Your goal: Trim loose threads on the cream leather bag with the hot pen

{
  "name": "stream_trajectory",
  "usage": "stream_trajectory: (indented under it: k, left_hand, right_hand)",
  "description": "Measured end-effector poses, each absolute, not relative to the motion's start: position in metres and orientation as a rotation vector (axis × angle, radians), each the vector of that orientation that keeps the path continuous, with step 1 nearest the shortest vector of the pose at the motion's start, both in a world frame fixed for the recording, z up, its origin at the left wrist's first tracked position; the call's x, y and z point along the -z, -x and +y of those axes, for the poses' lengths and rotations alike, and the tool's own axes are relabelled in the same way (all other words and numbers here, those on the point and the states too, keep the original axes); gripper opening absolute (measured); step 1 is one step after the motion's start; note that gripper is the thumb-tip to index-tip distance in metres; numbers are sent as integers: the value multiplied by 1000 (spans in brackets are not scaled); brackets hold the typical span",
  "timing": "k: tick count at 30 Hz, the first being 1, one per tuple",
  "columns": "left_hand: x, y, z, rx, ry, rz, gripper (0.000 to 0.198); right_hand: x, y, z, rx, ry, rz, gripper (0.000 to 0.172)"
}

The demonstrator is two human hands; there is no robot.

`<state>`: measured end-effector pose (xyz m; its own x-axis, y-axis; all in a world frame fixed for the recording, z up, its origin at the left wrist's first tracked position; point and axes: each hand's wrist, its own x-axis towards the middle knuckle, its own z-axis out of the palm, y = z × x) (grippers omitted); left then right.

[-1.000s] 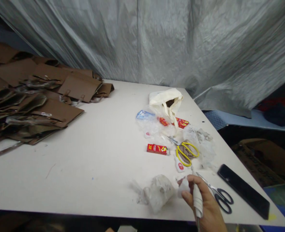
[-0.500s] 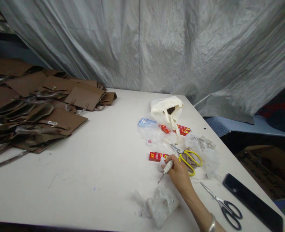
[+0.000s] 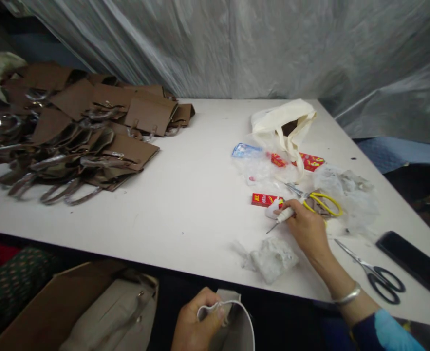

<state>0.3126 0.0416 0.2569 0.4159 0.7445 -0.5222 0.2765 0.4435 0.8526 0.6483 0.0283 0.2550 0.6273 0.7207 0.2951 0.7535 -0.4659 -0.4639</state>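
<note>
Table [image 3: 200,195] white w/ grey tarp [image 3: 273,44] behind; hands: right [image 3: 308,229] gripping awl [image 3: 282,217], left [image 3: 193,324] clutching strap [image 3: 233,312]

Right hand [image 3: 307,228]: now set on the bench by the red box [image 3: 266,200], awl [image 3: 282,218] tip down.
Left hand [image 3: 195,324]: newly in view, gripping a white strap [image 3: 220,306].

Right arm stretches forward and a little to the left, forearm bare with a bangle at the wrist and a blue sleeve bunched near the elbow. The right hand [image 3: 307,228] sits low, knuckles up, fingers curled tight and pinched together at the tips, thumb tucked in against them. Left hand [image 3: 196,324] is pulled in close to the body, down low, closed into a loose fist with the thumb pressing over the bent forefinger.
</note>
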Motion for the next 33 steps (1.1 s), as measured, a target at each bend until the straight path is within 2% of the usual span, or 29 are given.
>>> stream_trajectory:
  k: [4, 7, 11, 19, 24, 29, 33]
  left_hand:
    - [-258, -311, 34, -425, -1099, 1154, 40]
    - [-264, -312, 27, -467, -1152, 1145, 35]
    - [-274, -313, 16, -469, -1248, 1171, 26]
    - [-288, -307, -12, -470, -1391, 1098, 21]
    - [-298, -306, -33, -485, -1447, 998, 10]
    - [-309, -304, -54, -473, -1331, 994, 29]
    - [-322, -302, -66, -488, -1315, 976, 32]
  right_hand:
    - [-280, -641, 2, 204, 2216, -1023, 36]
    - [-300, -626, -24, 151, 2037, -934, 36]
    - [-314, -597, -57, -130, 1894, -909, 29]
    - [-316, -511, -100, -820, 1573, -1060, 17]
    - [-323, -468, -117, -959, 1496, -1188, 33]
    - [-323, -456, -131, -998, 1564, -1119, 23]
    - [-311, -449, -158, -966, 1609, -1040, 17]
